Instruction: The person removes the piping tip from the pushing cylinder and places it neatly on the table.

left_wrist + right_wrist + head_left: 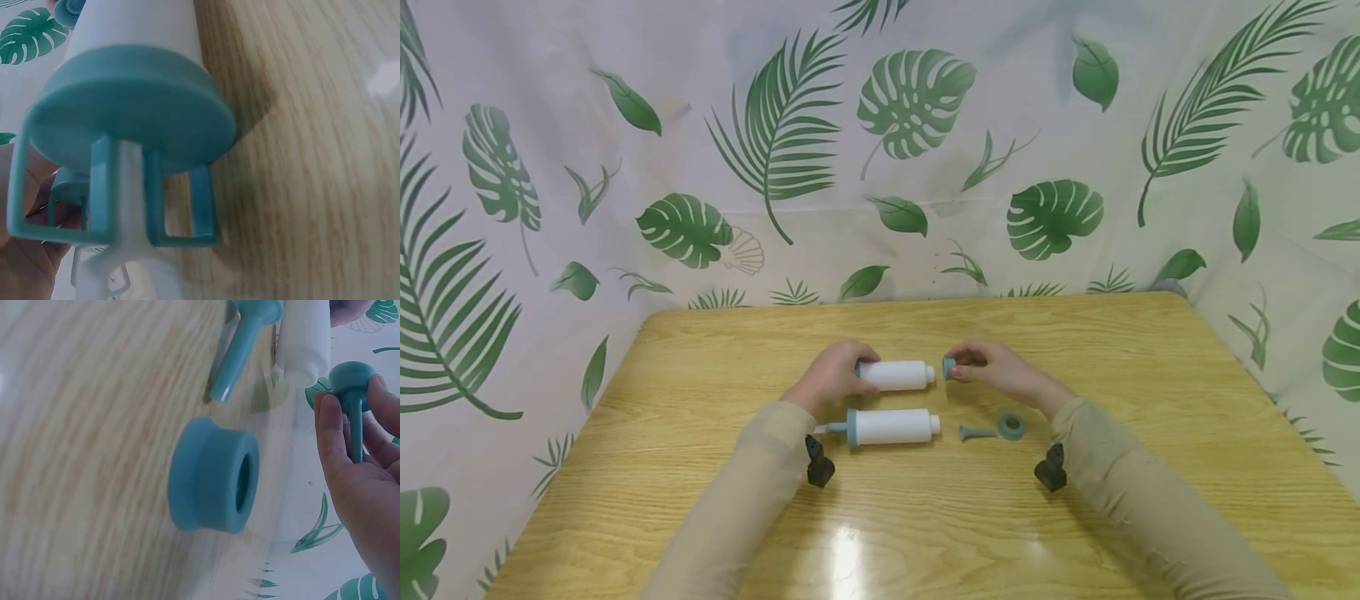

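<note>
My left hand [838,372] grips the far white syringe-like tube [901,376] around its teal-capped end, and its narrow neck points right. Just off that neck, my right hand [996,367] pinches a teal nozzle [352,380] with a round head and thin stem. Nearer me lies a second white syringe-like tube [893,427]. Its teal end cap [134,115] has two loop handles, with a white plunger rod [129,194] between them. To the right of this tube rest another teal nozzle [977,432] and a teal ring [1011,427].
Everything lies on a wood-grain table [925,517]. Behind and beside it hangs a white sheet [820,258] printed with green leaves. Black wrist mounts [820,462] sit on both beige sleeves.
</note>
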`<move>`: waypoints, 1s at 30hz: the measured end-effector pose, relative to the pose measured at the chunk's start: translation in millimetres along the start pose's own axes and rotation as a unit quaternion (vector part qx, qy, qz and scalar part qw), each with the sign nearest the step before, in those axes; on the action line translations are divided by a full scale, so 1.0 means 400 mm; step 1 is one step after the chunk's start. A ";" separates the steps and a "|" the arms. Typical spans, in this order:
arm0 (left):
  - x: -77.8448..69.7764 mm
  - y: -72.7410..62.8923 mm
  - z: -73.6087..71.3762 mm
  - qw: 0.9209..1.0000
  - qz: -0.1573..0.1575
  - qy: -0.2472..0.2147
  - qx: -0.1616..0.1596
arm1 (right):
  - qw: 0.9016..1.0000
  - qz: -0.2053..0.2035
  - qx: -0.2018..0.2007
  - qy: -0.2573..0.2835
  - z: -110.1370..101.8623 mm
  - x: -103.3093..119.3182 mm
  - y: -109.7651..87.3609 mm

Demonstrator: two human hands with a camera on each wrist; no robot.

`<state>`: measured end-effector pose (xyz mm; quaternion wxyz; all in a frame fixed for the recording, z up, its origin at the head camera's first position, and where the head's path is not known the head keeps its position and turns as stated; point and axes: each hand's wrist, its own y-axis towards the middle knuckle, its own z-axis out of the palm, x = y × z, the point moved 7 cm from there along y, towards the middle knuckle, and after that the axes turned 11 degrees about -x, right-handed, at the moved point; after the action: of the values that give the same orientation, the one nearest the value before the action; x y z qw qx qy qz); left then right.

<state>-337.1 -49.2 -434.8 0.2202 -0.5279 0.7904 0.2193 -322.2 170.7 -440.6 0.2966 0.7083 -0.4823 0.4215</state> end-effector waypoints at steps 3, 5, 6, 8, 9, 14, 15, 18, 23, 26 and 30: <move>0.000 0.001 -0.002 1.000 0.004 0.003 -0.007 | 1.000 0.001 0.002 0.000 0.001 0.000 -0.001; -0.003 0.001 -0.005 1.000 0.007 0.002 -0.013 | 1.000 0.000 0.006 0.002 0.003 0.004 -0.003; -0.005 0.001 -0.007 1.000 0.010 0.001 -0.016 | 1.000 0.001 0.007 0.004 0.004 0.006 -0.003; -0.010 0.001 -0.014 0.999 0.017 0.006 -0.026 | 1.000 0.000 0.009 0.008 0.006 0.011 -0.004; -0.013 0.000 -0.018 0.999 0.022 0.008 -0.033 | 1.000 -0.003 0.011 0.008 0.006 0.013 -0.005; -0.029 -0.005 -0.038 0.997 0.044 0.019 -0.064 | 1.000 0.001 0.013 0.008 0.009 0.020 -0.006; -0.032 -0.006 -0.042 0.996 0.046 0.018 -0.070 | 1.000 0.004 0.013 0.007 0.010 0.021 -0.006; -0.037 -0.009 -0.047 0.995 0.050 0.003 -0.084 | 1.000 0.011 0.014 0.007 0.015 0.025 -0.005; -0.064 -0.013 -0.037 0.992 0.074 -0.035 -0.092 | 1.000 0.012 0.023 0.015 0.022 0.037 -0.004; -0.092 -0.015 -0.024 0.990 0.098 -0.049 -0.091 | 0.999 0.010 0.028 0.022 0.029 0.047 -0.003; -0.131 -0.024 -0.009 0.986 0.127 -0.070 -0.086 | 0.999 0.004 0.031 0.024 0.038 0.061 -0.003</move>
<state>-310.7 -16.1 -402.5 0.1988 -0.4239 0.8118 0.3489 -312.1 148.1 -426.3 0.2839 0.7050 -0.4644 0.4546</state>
